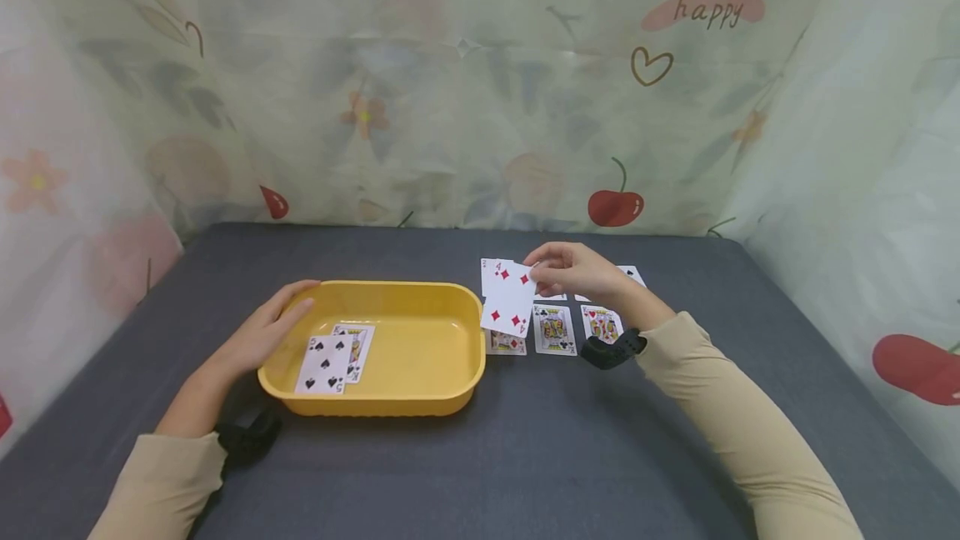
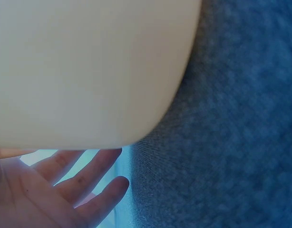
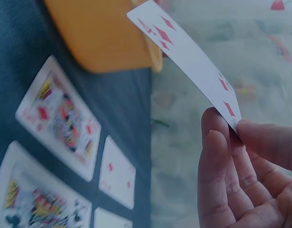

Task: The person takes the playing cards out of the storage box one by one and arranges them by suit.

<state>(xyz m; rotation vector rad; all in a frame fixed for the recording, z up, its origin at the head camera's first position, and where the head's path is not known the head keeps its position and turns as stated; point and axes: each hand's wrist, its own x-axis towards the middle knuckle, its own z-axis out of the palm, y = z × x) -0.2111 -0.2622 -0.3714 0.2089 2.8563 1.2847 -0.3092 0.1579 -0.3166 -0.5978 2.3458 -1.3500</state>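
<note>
My right hand [image 1: 558, 272] pinches a four of diamonds [image 1: 510, 300] by its corner, lifted above the cards on the table, just right of the yellow tray [image 1: 420, 402]. In the right wrist view the four of diamonds [image 3: 191, 56] sticks up from my fingertips [image 3: 217, 128], with the yellow tray [image 3: 101, 38] behind it. My left hand [image 1: 273, 319] rests with straight fingers on the tray's left rim. Inside the tray lie a five of spades [image 1: 326, 364] and another card under it. In the left wrist view my left hand [image 2: 65, 190] lies flat beside the tray wall [image 2: 89, 71].
Several face-up cards lie on the grey table [image 1: 525, 457] right of the tray, among them a king [image 1: 554, 329] and another face card [image 1: 602, 324]. A floral curtain [image 1: 450, 82] closes in the back and sides.
</note>
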